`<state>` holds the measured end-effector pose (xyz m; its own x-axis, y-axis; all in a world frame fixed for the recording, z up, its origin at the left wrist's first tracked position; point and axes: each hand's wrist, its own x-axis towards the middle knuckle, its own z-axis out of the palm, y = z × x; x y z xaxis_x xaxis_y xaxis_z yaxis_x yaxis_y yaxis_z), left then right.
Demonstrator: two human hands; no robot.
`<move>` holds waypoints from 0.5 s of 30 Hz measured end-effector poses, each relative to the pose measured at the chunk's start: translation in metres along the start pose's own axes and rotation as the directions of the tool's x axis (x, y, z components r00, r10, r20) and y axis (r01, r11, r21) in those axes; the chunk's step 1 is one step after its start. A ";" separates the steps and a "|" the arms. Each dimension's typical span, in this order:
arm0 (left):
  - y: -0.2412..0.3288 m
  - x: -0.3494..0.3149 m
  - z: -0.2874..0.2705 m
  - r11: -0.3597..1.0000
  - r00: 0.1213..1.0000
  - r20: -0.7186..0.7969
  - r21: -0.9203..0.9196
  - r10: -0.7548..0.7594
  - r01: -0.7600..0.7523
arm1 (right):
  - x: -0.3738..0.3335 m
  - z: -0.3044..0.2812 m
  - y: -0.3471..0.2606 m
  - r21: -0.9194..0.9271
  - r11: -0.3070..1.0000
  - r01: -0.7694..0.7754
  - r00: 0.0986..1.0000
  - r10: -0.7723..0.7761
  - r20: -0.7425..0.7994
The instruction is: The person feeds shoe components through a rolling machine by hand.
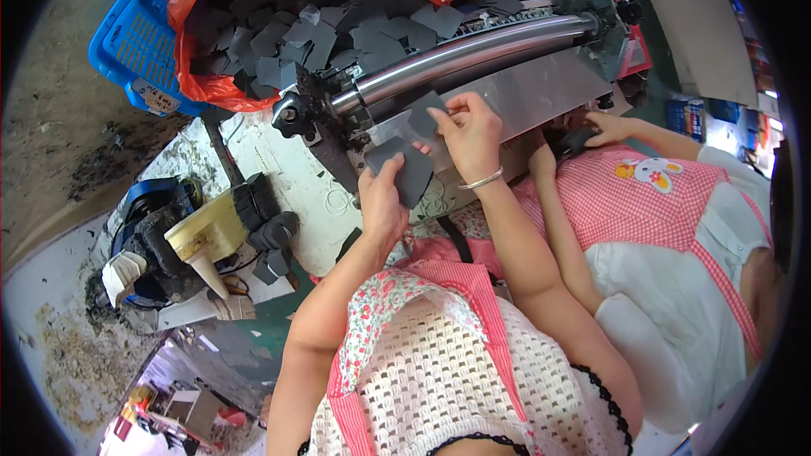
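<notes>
- Left hand (384, 207): fingers closed on dark sheets (410, 177) above the tabletop's (291, 171) near edge.
- Right hand (471, 137): fingers pinch one dark piece (425, 116) over the metal plate (536, 95).
- Roller (473, 48): beyond that piece, lying crosswise, nearer the right hand.

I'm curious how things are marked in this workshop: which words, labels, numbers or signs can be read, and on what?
White label on the blue basket: dark marks, too small and blurred to read.
Co-worker's checked apron: a rabbit picture, no readable words.
Dark sheets in the left hand: no writing shows.
Nothing else readable.
</notes>
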<state>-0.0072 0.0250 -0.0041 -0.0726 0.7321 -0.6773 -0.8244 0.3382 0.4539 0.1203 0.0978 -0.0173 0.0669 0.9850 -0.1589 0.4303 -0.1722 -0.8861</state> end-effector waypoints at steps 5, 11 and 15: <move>-0.002 0.002 0.002 0.994 0.995 -0.067 0.091 0.074 -0.068 | -0.017 -0.006 -0.015 -0.123 0.985 0.124 0.992 -0.127 -0.020; -0.003 0.002 0.000 1.000 0.999 -0.037 0.019 -0.002 0.003 | -0.017 -0.010 -0.010 -0.072 0.997 0.005 0.982 0.009 0.190; -0.009 0.004 -0.004 0.985 0.998 -0.035 0.168 0.047 -0.041 | -0.007 -0.004 -0.019 0.066 0.976 -0.207 0.976 0.202 0.078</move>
<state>-0.0024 0.0225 -0.0134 -0.1313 0.7260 -0.6751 -0.7147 0.4026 0.5720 0.1155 0.0945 0.0030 0.0818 0.9262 -0.3680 0.3469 -0.3726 -0.8607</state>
